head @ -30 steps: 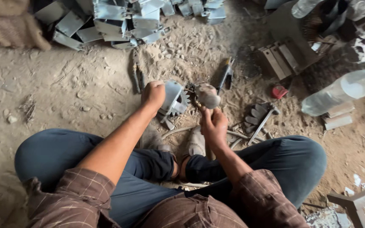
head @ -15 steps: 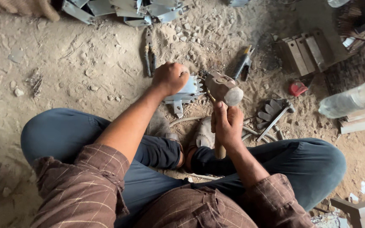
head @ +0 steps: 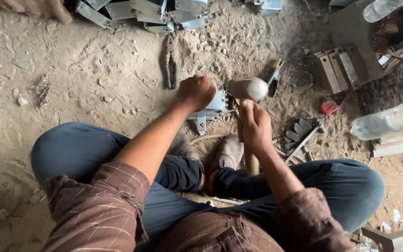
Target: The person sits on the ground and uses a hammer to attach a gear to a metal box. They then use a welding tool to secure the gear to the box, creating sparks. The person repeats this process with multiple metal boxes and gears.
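Here the person sits cross-legged on the sandy ground (head: 71, 79). The left hand (head: 196, 92) is closed into a fist on top of a small grey folded sheet-metal bracket (head: 209, 111), pressing it down onto the ground just ahead of the shoes. The right hand (head: 254, 125) is wrapped tight around the wooden handle of a hammer with a rounded metal head (head: 248, 88); the head hangs just right of the bracket, beside the left fist and apparently not touching either. A pair of rusty pliers (head: 170, 67) lies in the sand beyond the left hand, and a clear plastic bottle (head: 390, 119) lies well off to the right.
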